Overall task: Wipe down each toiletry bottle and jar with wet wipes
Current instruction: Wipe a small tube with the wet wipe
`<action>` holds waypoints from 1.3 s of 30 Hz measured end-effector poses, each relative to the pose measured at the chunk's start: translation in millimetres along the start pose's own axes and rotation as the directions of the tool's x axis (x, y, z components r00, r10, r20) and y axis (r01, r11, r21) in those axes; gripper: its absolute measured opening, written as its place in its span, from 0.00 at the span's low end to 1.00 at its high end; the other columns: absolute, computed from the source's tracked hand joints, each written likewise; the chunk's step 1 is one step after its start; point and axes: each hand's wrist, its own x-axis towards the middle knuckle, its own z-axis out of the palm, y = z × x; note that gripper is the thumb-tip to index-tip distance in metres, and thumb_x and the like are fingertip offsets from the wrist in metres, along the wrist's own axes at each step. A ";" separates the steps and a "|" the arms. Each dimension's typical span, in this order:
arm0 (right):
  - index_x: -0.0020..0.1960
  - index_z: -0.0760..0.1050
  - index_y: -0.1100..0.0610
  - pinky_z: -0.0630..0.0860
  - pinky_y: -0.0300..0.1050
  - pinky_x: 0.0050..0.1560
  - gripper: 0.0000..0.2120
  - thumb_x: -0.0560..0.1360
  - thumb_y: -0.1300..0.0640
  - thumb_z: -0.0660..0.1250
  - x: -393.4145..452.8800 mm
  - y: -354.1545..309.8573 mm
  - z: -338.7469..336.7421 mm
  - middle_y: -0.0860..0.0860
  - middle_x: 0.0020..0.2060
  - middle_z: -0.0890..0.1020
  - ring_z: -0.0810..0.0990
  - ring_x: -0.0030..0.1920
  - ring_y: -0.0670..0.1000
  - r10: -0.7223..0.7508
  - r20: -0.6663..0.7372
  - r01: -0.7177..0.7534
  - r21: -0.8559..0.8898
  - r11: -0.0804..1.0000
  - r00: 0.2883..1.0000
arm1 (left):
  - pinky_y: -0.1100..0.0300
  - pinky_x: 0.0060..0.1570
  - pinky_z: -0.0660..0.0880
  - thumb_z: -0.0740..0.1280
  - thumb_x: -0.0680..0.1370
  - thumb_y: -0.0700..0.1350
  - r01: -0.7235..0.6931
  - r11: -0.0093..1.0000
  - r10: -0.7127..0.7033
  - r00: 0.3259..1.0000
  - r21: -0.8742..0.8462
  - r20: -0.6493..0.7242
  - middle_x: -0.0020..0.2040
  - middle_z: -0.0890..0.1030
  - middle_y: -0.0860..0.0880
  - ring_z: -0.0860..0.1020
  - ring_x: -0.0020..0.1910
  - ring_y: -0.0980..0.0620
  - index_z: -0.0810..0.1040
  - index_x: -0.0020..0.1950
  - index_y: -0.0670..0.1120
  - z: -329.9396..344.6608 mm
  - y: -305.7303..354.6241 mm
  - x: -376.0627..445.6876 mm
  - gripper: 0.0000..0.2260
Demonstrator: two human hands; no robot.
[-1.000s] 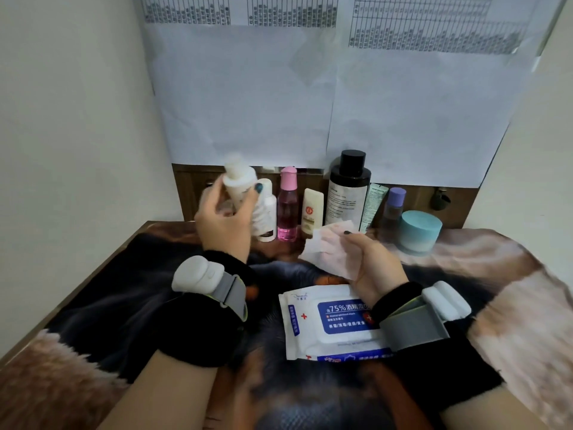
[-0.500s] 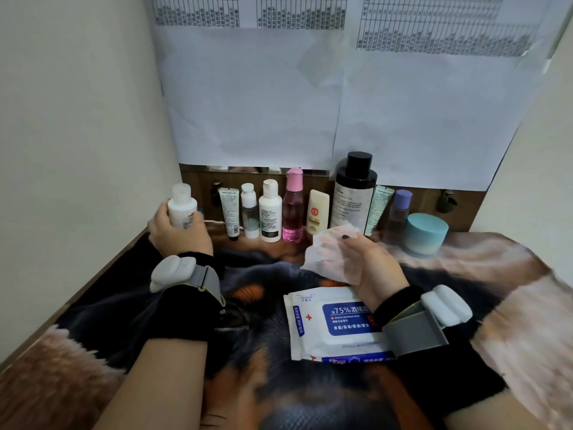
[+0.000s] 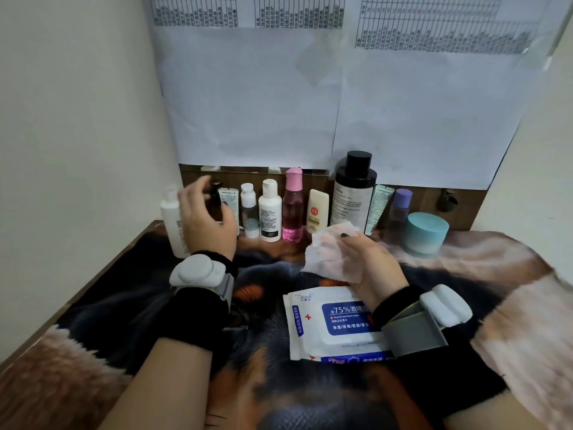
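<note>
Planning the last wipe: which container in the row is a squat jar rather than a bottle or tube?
The teal jar at the row's right end: wide, low, flat-lidded; the others stand tall and narrow.

I am holding my left hand (image 3: pixel 207 223) raised, fingers loosely spread, gripping nothing. My right hand (image 3: pixel 369 262), right of it, is pinching a wet wipe (image 3: pixel 328 259). Both forearms are angling inward.
</note>
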 end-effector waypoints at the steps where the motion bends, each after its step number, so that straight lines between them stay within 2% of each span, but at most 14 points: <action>1: 0.62 0.74 0.66 0.76 0.59 0.58 0.15 0.77 0.62 0.61 -0.3 -0.3 0.0 0.67 0.58 0.79 0.78 0.59 0.66 -0.005 0.000 0.005 -0.006 1.000 1.000 | 0.64 0.54 0.70 0.65 0.71 0.35 0.026 1.000 -0.025 0.998 -0.016 0.054 0.60 0.73 0.41 0.76 0.54 0.46 0.71 0.64 0.41 4.2 -1.7 -2.6 0.21; 5: 0.61 0.75 0.65 0.78 0.52 0.51 0.15 0.77 0.62 0.61 -1.5 -1.8 0.5 0.66 0.56 0.80 0.80 0.51 0.61 -0.015 0.002 0.015 -0.029 0.999 1.000 | 0.56 0.65 0.66 0.67 0.72 0.37 0.283 0.955 -0.294 0.941 0.083 0.170 0.69 0.65 0.39 0.68 0.66 0.42 0.66 0.70 0.40 15.6 -9.1 -10.4 0.27; 8: 0.61 0.76 0.64 0.76 0.57 0.56 0.14 0.77 0.62 0.61 -1.6 -1.9 0.8 0.65 0.56 0.80 0.80 0.54 0.63 -0.018 0.010 0.018 -0.026 0.999 1.000 | 0.60 0.68 0.58 0.67 0.74 0.38 0.464 0.879 -0.475 0.833 0.111 0.283 0.74 0.61 0.41 0.64 0.71 0.44 0.58 0.75 0.41 19.3 -12.3 -11.1 0.32; 11: 0.60 0.76 0.64 0.75 0.58 0.57 0.14 0.77 0.62 0.61 -0.7 -1.0 0.5 0.65 0.56 0.80 0.80 0.56 0.64 -0.017 0.010 0.017 -0.031 0.999 1.000 | 0.57 0.69 0.60 0.67 0.75 0.39 0.561 0.821 -0.553 0.741 0.102 0.381 0.72 0.68 0.44 0.67 0.71 0.46 0.54 0.76 0.43 24.7 -21.1 -11.0 0.33; 14: 0.59 0.77 0.63 0.77 0.55 0.54 0.13 0.77 0.61 0.61 -1.0 -1.3 0.6 0.64 0.54 0.81 0.81 0.52 0.61 -0.027 0.023 0.029 -0.054 0.998 0.999 | 0.54 0.67 0.65 0.68 0.74 0.40 0.565 0.812 -0.573 0.722 0.147 0.389 0.66 0.75 0.43 0.72 0.66 0.44 0.60 0.74 0.43 28.6 -30.9 -10.6 0.31; 16: 0.59 0.78 0.63 0.77 0.55 0.54 0.13 0.77 0.61 0.61 -0.9 -1.3 0.0 0.64 0.54 0.82 0.82 0.50 0.60 -0.032 0.026 0.033 -0.061 0.998 0.999 | 0.53 0.62 0.70 0.70 0.72 0.39 0.514 0.841 -0.538 0.757 0.170 0.370 0.59 0.79 0.42 0.76 0.60 0.43 0.70 0.68 0.42 30.2 -35.7 -10.3 0.25; 19: 0.60 0.77 0.63 0.74 0.60 0.61 0.14 0.77 0.61 0.61 -1.7 -1.0 -0.1 0.65 0.56 0.80 0.80 0.56 0.64 -0.028 0.049 0.030 -0.054 0.998 0.998 | 0.56 0.52 0.72 0.71 0.70 0.41 0.401 0.888 -0.457 0.822 0.224 0.340 0.52 0.82 0.41 0.79 0.52 0.43 0.81 0.55 0.41 28.7 -36.5 -10.6 0.13; 23: 0.63 0.76 0.61 0.73 0.58 0.63 0.19 0.74 0.57 0.66 -1.1 -1.4 2.0 0.62 0.59 0.80 0.78 0.61 0.62 -0.077 0.077 0.081 -0.049 0.996 0.994 | 0.58 0.45 0.69 0.70 0.72 0.46 0.295 0.928 -0.346 0.909 0.227 0.234 0.48 0.81 0.42 0.78 0.48 0.43 0.82 0.50 0.42 20.3 -18.9 -8.9 0.11; 26: 0.65 0.75 0.59 0.68 0.60 0.68 0.27 0.67 0.53 0.69 -3.2 -3.8 5.7 0.60 0.63 0.78 0.75 0.65 0.60 -0.153 0.105 0.162 -0.082 0.983 0.983 | 0.59 0.43 0.72 0.72 0.71 0.46 0.196 0.978 -0.207 0.935 0.067 0.287 0.41 0.82 0.44 0.79 0.41 0.47 0.83 0.46 0.43 15.8 5.5 -9.3 0.08; 29: 0.69 0.71 0.57 0.65 0.56 0.71 0.26 0.71 0.57 0.65 -6.4 -5.0 8.9 0.56 0.68 0.74 0.72 0.69 0.56 -0.206 0.176 0.220 -0.061 0.974 0.963 | 0.64 0.39 0.74 0.75 0.69 0.47 0.125 0.987 -0.070 0.903 -0.103 0.424 0.32 0.81 0.49 0.77 0.31 0.58 0.83 0.42 0.45 13.8 29.3 -14.8 0.06; 31: 0.69 0.70 0.53 0.65 0.50 0.71 0.22 0.76 0.62 0.62 -8.2 -4.3 10.5 0.52 0.69 0.73 0.71 0.69 0.49 -0.267 0.231 0.290 -0.069 0.955 0.936 | 0.67 0.36 0.73 0.76 0.68 0.46 0.089 0.981 0.014 0.857 -0.175 0.515 0.31 0.81 0.48 0.76 0.29 0.56 0.83 0.40 0.43 15.4 40.9 -23.0 0.07; 33: 0.65 0.69 0.47 0.68 0.41 0.69 0.19 0.78 0.63 0.60 -12.4 -2.6 14.1 0.43 0.65 0.74 0.73 0.64 0.39 -0.332 0.269 0.387 -0.184 0.903 0.904 | 0.63 0.35 0.74 0.76 0.68 0.45 0.093 0.967 0.079 0.778 -0.238 0.623 0.32 0.82 0.45 0.76 0.29 0.52 0.82 0.39 0.44 18.2 48.9 -33.7 0.07; 36: 0.60 0.67 0.41 0.64 0.26 0.62 0.15 0.81 0.60 0.58 -18.3 2.6 18.7 0.37 0.58 0.73 0.71 0.59 0.28 -0.409 0.367 0.544 -0.453 0.706 0.836 | 0.64 0.31 0.71 0.70 0.68 0.49 0.121 0.949 0.142 0.661 -0.292 0.737 0.30 0.80 0.46 0.74 0.28 0.55 0.81 0.39 0.43 21.9 58.0 -47.0 0.10; 39: 0.62 0.67 0.42 0.63 0.26 0.62 0.13 0.80 0.54 0.55 -16.7 8.1 17.5 0.42 0.57 0.75 0.71 0.59 0.32 -0.442 0.453 0.633 -0.572 0.521 0.774 | 0.62 0.32 0.71 0.64 0.66 0.55 0.149 0.945 0.115 0.682 -0.291 0.723 0.31 0.80 0.43 0.75 0.29 0.53 0.80 0.38 0.40 23.1 61.1 -47.8 0.17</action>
